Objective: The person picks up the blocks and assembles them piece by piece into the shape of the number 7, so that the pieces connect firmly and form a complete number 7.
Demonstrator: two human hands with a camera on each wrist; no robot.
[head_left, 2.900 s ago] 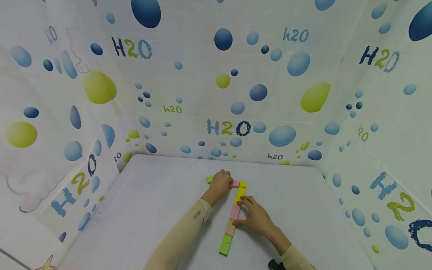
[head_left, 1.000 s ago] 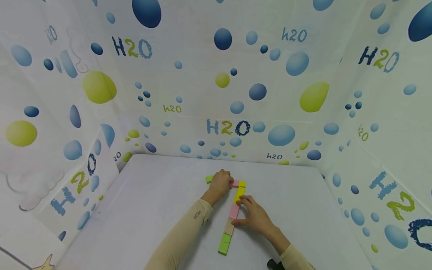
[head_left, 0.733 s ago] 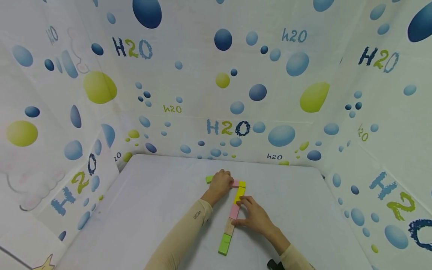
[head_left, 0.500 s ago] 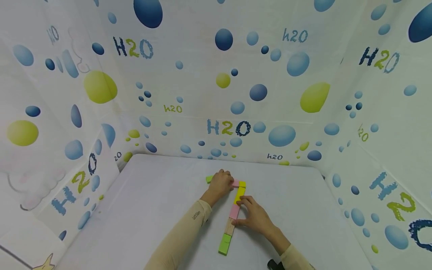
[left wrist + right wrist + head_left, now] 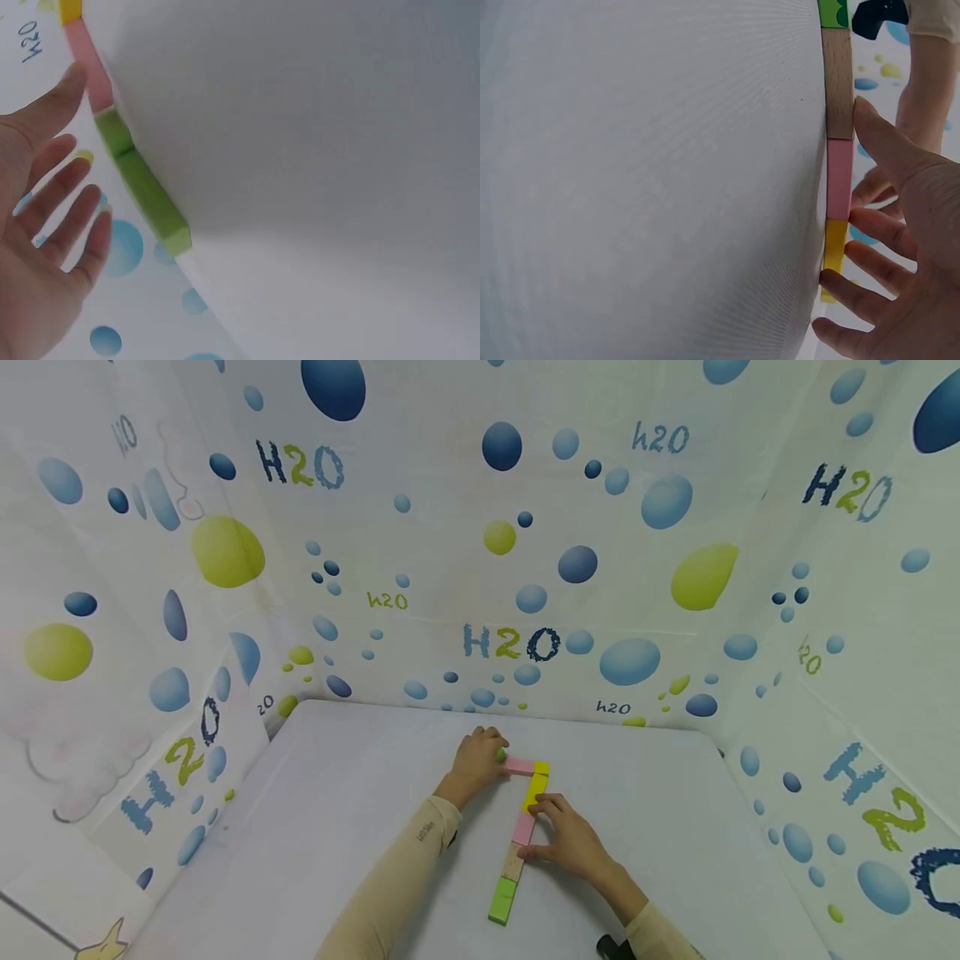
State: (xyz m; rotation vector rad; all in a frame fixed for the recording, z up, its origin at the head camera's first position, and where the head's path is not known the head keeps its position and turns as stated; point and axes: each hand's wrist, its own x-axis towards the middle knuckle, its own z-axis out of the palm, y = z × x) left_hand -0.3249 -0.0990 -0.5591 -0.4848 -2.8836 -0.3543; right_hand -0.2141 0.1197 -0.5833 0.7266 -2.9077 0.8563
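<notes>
Toy blocks lie in an L-shaped row on the white table. In the head view, its long arm has a green block (image 5: 502, 903), a plain wooden block (image 5: 512, 863), a pink block (image 5: 523, 829) and a yellow block (image 5: 536, 789). A small yellow block (image 5: 542, 767) forms the corner, followed by another pink block (image 5: 521, 766). My left hand (image 5: 476, 762) covers most of the far end; the left wrist view shows two green blocks (image 5: 154, 199) there, the hand's fingers loose and its thumb by the pink block. My right hand (image 5: 576, 842) rests against the long arm, thumb at the wooden block, fingers spread by the yellow.
The white table (image 5: 337, 827) is enclosed by a white curtain (image 5: 435, 552) with blue and green bubbles and H2O lettering. A black object (image 5: 613, 947) sits at the right sleeve near the bottom edge.
My left hand has shifted left and slightly away along the short arm, uncovering more of its pink block and hiding most of the green end. My right hand and the long arm stay put.
</notes>
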